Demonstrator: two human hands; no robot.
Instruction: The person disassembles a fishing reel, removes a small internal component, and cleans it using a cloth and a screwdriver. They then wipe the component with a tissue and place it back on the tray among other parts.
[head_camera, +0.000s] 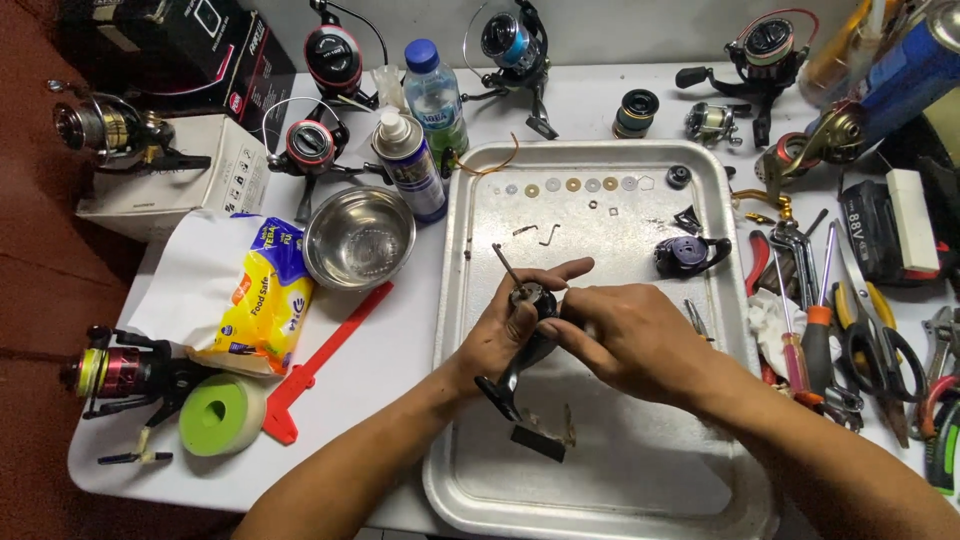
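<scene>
On the white table (400, 340) a big metal tray (600, 480) is set in the middle, and most of the small parts are kept inside it. Along its top edge seven little round washers (572, 185) are laid in one row, with a dark round knob (679, 177) at the end of the row. A dark blue rotor part (688, 255) is also laid in the tray, near its right wall. Above the middle of the tray a black reel body (525, 345) with a thin shaft sticking up is held. The left hand (505, 335) is wrapped around it from below, with one finger stretched out straight. The right hand (625, 335) is closed over its top side, with the fingertips pinched on it. Left of the tray one shiny steel bowl (358, 238) is seen; what is in it cannot be told. Behind the bowl one spray can (410, 165) and one water bottle (434, 95) are stood up. One yellow bag (262, 300) and one green tape roll (218, 412) are laid further left. Right of the tray many hand tools (850, 340) are piled, too mixed up to be counted.
</scene>
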